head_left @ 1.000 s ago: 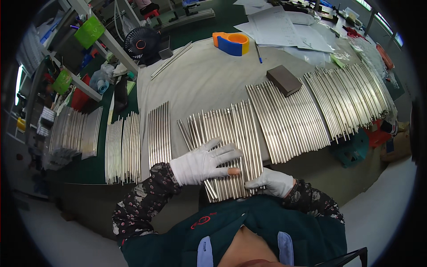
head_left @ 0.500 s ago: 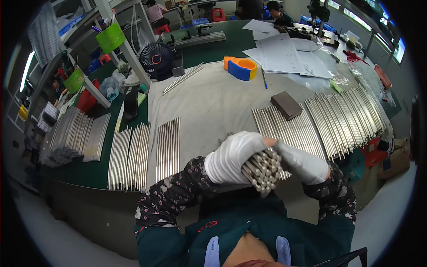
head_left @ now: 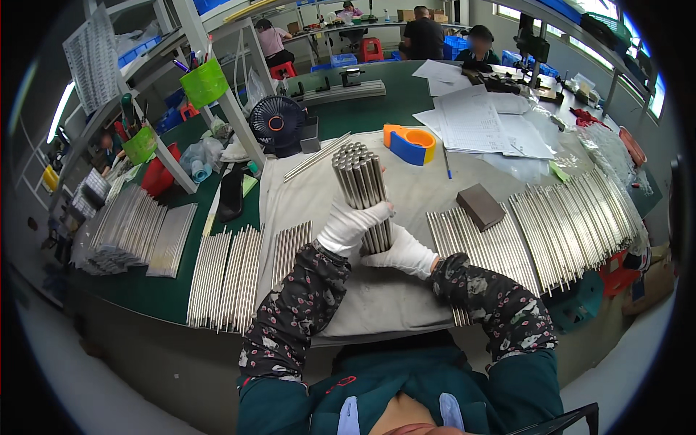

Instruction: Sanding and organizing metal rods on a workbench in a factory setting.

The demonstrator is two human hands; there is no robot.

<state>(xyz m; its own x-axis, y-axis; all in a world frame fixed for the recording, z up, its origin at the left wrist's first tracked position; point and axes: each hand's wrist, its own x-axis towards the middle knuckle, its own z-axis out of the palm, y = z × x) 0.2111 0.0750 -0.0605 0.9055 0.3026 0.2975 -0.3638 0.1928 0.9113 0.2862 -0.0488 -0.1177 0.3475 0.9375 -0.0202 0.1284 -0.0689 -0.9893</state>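
Left hand (head_left: 349, 225): white-gloved, grip clenched around the bundle of metal rods (head_left: 364, 190), about midway up.
Right hand (head_left: 402, 252): white-gloved, grip closed on the bundle's lower end, just beneath the left.
Bundle: upright, tilted slightly, lifted over the grey cloth (head_left: 304, 196) on the worktop (head_left: 138, 290).
Right of hands: loose rods (head_left: 565, 225) laid in a fanned row, a dark block (head_left: 481, 206) beside them.
Left of hands: more rod rows (head_left: 225, 275).
Behind: black fan (head_left: 277, 123), orange-and-blue tape dispenser (head_left: 409, 143), papers (head_left: 478, 119).
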